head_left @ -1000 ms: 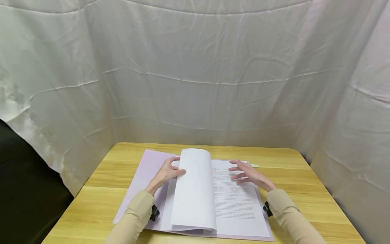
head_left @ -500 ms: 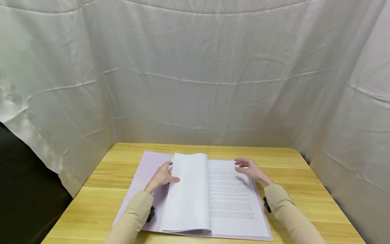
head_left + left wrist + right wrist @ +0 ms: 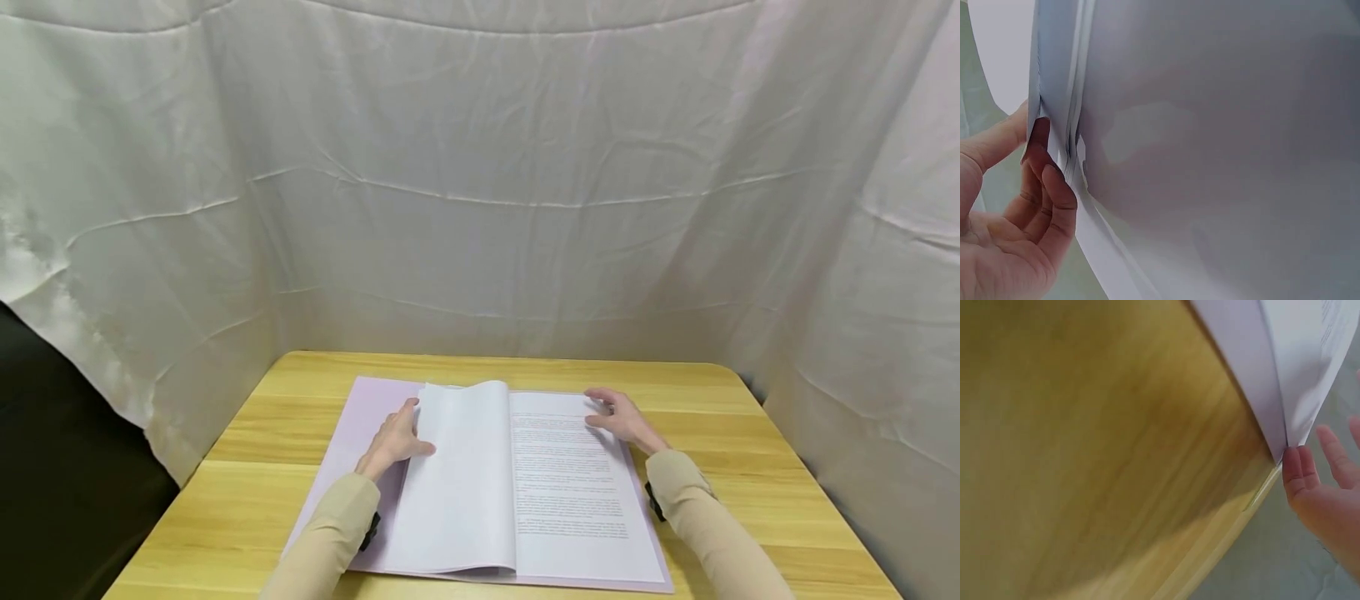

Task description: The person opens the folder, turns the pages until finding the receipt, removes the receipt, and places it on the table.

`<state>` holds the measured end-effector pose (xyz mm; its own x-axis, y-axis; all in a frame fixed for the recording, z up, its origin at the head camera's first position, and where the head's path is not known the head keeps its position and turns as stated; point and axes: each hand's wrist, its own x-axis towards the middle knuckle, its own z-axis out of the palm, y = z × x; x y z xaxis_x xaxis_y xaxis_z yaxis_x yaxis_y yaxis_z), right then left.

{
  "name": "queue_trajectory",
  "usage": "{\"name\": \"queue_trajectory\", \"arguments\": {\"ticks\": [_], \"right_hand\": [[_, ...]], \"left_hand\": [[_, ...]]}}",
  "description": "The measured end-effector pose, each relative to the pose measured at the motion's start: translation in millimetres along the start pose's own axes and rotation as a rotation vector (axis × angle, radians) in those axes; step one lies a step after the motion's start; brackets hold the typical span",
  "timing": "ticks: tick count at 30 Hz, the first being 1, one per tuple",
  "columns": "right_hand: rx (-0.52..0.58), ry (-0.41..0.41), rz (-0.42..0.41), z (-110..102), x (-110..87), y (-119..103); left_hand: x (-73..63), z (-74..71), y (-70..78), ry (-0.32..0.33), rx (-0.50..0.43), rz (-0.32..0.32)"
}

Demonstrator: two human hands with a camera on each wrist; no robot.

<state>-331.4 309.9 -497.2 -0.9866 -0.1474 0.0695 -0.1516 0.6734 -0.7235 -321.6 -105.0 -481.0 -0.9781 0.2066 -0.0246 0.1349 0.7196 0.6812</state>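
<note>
A pale purple folder point(image 3: 378, 408) lies spread on the table, with a stack of paper sheets point(image 3: 465, 475) turned over to its left side. On its right side a printed page point(image 3: 566, 475) faces up. My left hand point(image 3: 393, 437) pinches the turned sheets at their left edge, thumb on top; in the left wrist view the fingers point(image 3: 1060, 206) lie at the sheet edges. My right hand point(image 3: 622, 419) is at the upper right corner of the printed page. Seen from the right wrist, its fingertips point(image 3: 1294, 465) touch the paper's edge while the other fingers spread apart.
The wooden table point(image 3: 247, 467) extends on both sides of the folder. Behind it and at the sides hangs a pale grey curtain point(image 3: 487, 208). A black surface point(image 3: 60, 467) shows at the lower left.
The turned sheets have come down to the left and lie flatter, with my left hand following them. My right hand has moved slightly right, towards the page's upper right corner.
</note>
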Motion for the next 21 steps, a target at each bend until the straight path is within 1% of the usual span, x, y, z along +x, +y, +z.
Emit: {"name": "queue_trajectory", "arguments": {"ticks": [5, 10, 14, 21], "right_hand": [[-0.010, 0.001, 0.046, -1, 4.3, 4], [-0.029, 0.005, 0.050, -1, 8.3, 6], [-0.067, 0.016, 0.057, -2, 10.4, 6], [-0.113, 0.075, 0.036, -3, 12.1, 5]], "left_hand": [[-0.4, 0.5, -0.8, 0.000, 0.026, -0.009], [-0.1, 3.1, -2.5, 0.001, 0.049, -0.027], [-0.3, 5.7, -4.2, 0.009, 0.053, -0.031], [1.9, 9.4, -6.1, 0.019, 0.048, -0.009]]}}
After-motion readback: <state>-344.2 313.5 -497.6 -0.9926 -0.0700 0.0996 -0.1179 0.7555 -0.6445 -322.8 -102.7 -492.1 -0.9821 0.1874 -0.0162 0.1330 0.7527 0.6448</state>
